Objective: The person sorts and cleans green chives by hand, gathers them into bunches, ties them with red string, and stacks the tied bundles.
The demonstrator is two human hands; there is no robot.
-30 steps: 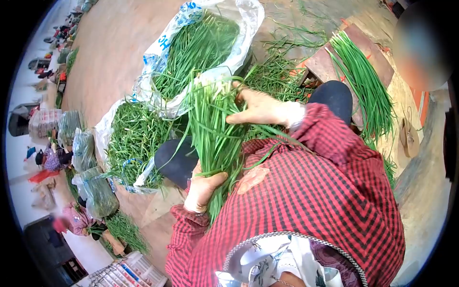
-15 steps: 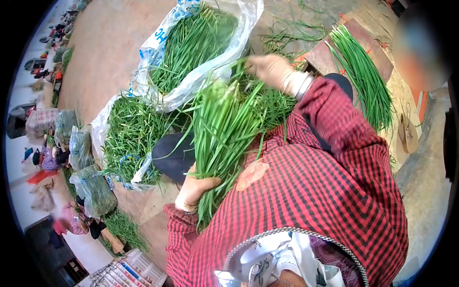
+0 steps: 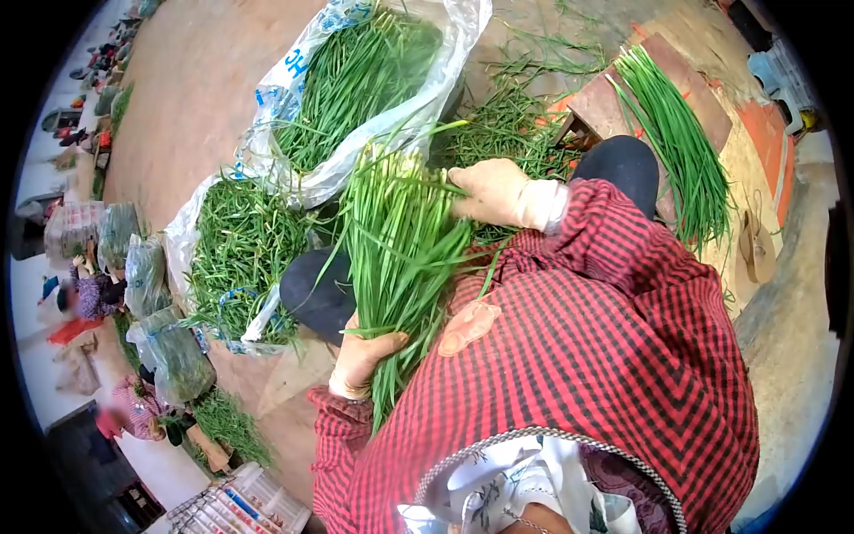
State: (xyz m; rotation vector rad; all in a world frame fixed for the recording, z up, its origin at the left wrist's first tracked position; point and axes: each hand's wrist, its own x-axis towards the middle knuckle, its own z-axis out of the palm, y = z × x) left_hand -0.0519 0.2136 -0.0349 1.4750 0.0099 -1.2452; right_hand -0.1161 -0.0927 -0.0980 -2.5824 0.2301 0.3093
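Note:
A loose bunch of long green stalks lies across my lap, pale ends toward the top. Around its lower, leafy part my left hand is closed, with the thumb over the leaves. My right hand is at the upper right side of the bunch, its fingertips closed on stalks near the pale ends. Beyond the bunch is an open plastic bag with long green stalks in it. Left of my knee, a second bag holds short, tangled greens.
A neat bundle of stalks rests on a low brown board at the right. Loose greens litter the floor beside it. A sandal lies further right. Filled bags and other people are at the left.
My right hand moved out from the bunch toward the loose greens, then came back to its upper right side. My left hand kept its hold. The blurred round shape at the upper right is gone.

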